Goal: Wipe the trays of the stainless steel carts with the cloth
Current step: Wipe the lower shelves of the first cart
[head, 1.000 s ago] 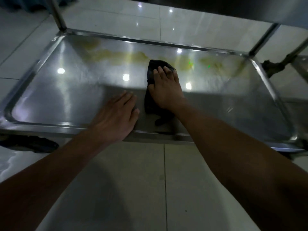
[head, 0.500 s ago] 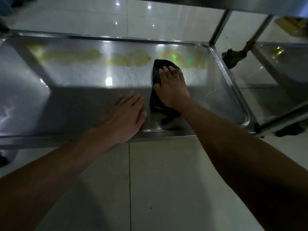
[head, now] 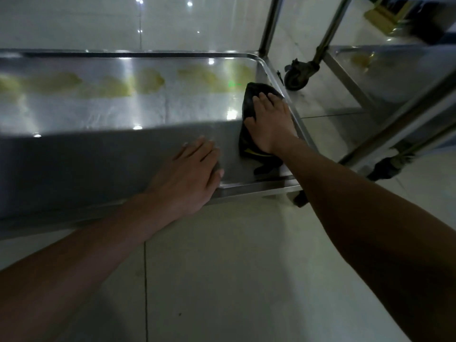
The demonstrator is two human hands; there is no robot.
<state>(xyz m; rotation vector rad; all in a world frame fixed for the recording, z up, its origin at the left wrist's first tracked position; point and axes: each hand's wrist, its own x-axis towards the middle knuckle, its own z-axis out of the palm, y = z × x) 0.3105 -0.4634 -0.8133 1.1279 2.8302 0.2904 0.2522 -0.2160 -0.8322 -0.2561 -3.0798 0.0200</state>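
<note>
From the head camera we look down on the low steel tray (head: 98,154) of a cart. Our right hand (head: 270,127) lies flat on the dark cloth (head: 249,99), fingers straight and close together, pressing it onto the tray's floor hard against the right rim, near the far right corner. Our left hand (head: 190,176) rests palm down on the tray's near edge, fingers straight and slightly spread, holding nothing. A band of yellowish stains (head: 118,86) runs along the far side of the tray, left of the cloth. Beyond the right rim stand a castor wheel (head: 297,76) and a second cart's tray (head: 385,67), also stained.
</note>
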